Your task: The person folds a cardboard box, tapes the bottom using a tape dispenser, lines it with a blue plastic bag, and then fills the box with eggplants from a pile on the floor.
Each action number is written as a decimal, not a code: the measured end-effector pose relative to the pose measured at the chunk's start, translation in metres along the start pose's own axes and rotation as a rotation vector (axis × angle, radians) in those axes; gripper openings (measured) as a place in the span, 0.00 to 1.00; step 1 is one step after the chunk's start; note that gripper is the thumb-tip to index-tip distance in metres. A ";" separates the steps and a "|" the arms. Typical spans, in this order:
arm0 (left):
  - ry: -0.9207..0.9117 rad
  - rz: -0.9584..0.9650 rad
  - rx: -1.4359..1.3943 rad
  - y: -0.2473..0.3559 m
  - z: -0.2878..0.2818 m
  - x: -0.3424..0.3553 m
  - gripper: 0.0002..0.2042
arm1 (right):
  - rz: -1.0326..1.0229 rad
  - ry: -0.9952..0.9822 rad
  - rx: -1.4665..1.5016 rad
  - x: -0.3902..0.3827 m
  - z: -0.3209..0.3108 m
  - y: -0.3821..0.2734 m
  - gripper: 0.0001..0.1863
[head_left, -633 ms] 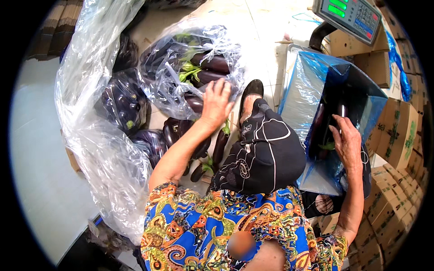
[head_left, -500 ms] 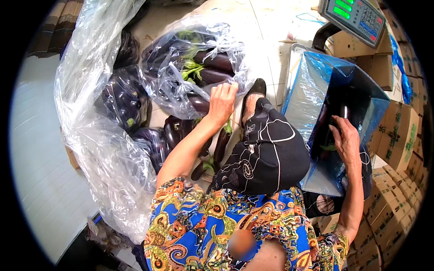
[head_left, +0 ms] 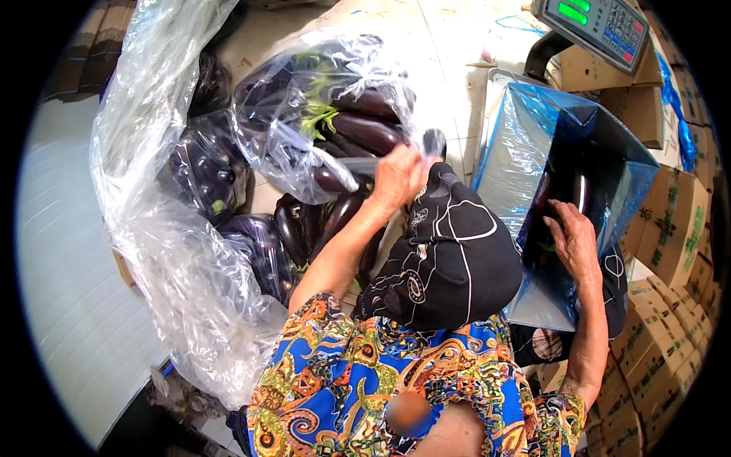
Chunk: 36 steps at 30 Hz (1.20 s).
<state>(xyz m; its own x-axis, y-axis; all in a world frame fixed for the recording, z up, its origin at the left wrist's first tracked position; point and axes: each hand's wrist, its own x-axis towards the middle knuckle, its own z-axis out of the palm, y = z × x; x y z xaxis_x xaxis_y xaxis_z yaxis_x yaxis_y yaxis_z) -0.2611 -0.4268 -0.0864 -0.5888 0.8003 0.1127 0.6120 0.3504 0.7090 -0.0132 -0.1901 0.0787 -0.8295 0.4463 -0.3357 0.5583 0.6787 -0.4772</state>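
My left hand (head_left: 401,174) is closed on the edge of a clear plastic bag (head_left: 274,87), tugging its film over dark purple eggplants (head_left: 369,132) with green stems. More loose eggplants (head_left: 291,225) lie just below the bag. At the right, my right hand (head_left: 569,236) reaches into a cardboard box lined with blue plastic (head_left: 506,137), its loosely curved fingers apart at the eggplants inside (head_left: 580,190). The box rests on the platform of a scale, whose display (head_left: 590,30) stands at the top right.
Bagged eggplants (head_left: 202,164) and a long heap of clear plastic sheeting (head_left: 148,114) lie at the left beside a pale board (head_left: 72,251). Stacked cardboard boxes (head_left: 662,221) fill the right. My bent leg (head_left: 445,266) in dark patterned trousers is between my hands.
My left hand has moved right, pulling the bag's edge outward, and more eggplant shows. My right hand has shifted a little left inside the box.
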 end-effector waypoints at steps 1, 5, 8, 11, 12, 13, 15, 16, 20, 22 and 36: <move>-0.062 -0.011 -0.070 -0.004 0.006 -0.015 0.03 | -0.009 -0.010 0.000 0.000 0.001 -0.002 0.15; -0.163 -0.045 -0.089 -0.016 -0.011 -0.039 0.11 | 0.004 -0.045 -0.001 -0.001 0.003 -0.003 0.15; 0.029 0.004 0.210 -0.013 -0.045 -0.015 0.24 | 0.014 -0.026 -0.003 -0.003 0.006 0.001 0.15; -0.027 0.102 0.525 -0.028 -0.053 0.012 0.33 | -0.018 -0.011 -0.009 -0.004 0.010 0.006 0.15; -0.087 0.187 0.599 -0.037 -0.049 0.019 0.32 | -0.022 -0.005 -0.017 -0.003 0.009 0.009 0.14; -0.127 0.216 0.696 -0.038 -0.042 0.028 0.30 | -0.016 -0.020 -0.012 -0.004 0.008 0.011 0.13; -0.373 0.108 0.687 -0.036 -0.052 0.038 0.31 | -0.051 0.040 -0.002 0.000 0.005 0.019 0.13; -0.368 0.179 0.634 -0.035 -0.057 0.040 0.33 | -0.068 0.116 0.015 0.000 0.000 0.026 0.13; -0.285 0.292 0.418 -0.015 -0.081 0.039 0.36 | -0.014 0.347 0.133 -0.006 -0.029 0.046 0.12; -0.206 0.165 0.226 0.010 -0.107 0.044 0.35 | 0.052 0.347 0.201 -0.010 -0.043 0.047 0.14; -0.579 -0.026 -0.649 0.216 -0.040 0.153 0.27 | 0.040 0.244 0.713 0.006 -0.040 -0.039 0.51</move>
<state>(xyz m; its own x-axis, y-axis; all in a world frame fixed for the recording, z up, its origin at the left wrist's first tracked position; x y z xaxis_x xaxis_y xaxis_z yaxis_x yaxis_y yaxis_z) -0.2397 -0.2478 0.1120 -0.1292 0.9792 -0.1562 0.0762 0.1668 0.9830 -0.0411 -0.1904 0.1282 -0.7423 0.6351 -0.2137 0.3934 0.1548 -0.9062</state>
